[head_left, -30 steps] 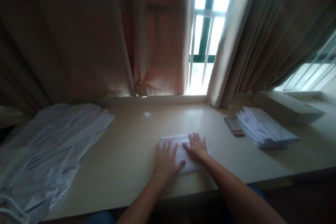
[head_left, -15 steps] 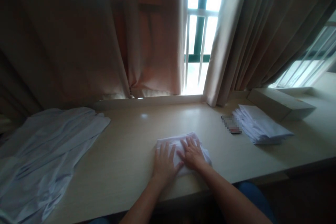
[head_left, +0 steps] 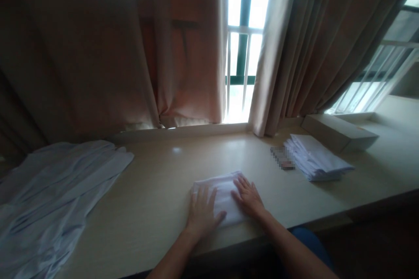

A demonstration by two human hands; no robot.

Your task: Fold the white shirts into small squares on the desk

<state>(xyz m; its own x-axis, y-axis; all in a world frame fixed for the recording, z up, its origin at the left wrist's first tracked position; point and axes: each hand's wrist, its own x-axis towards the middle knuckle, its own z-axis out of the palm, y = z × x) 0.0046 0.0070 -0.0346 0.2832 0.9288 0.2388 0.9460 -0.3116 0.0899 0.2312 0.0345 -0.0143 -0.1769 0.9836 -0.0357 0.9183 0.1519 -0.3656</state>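
Observation:
A folded white cloth (head_left: pixel 224 202) lies flat near the front edge of the pale table (head_left: pixel 153 196). My left hand (head_left: pixel 202 209) rests on its left part, palm down with fingers spread. On the cloth's right side lies my right hand (head_left: pixel 248 196), also flat with its fingers apart. Both hands press on the cloth without gripping it. Parts of the cloth are hidden under them, and its exact kind of garment or linen cannot be made out.
Unfolded white cloths (head_left: pixel 59 200) are heaped at the left. To the right sits a stack of folded white cloths (head_left: pixel 316 157), beside a small blurred-out object (head_left: pixel 283 158). Behind the stack is a pale box (head_left: pixel 340 130). Curtains (head_left: pixel 193 74) hang along the table's back edge.
My right hand has slid outward to the cloth's right side, baring more of its middle. The left hand stays on the left part. The camera view has shifted slightly.

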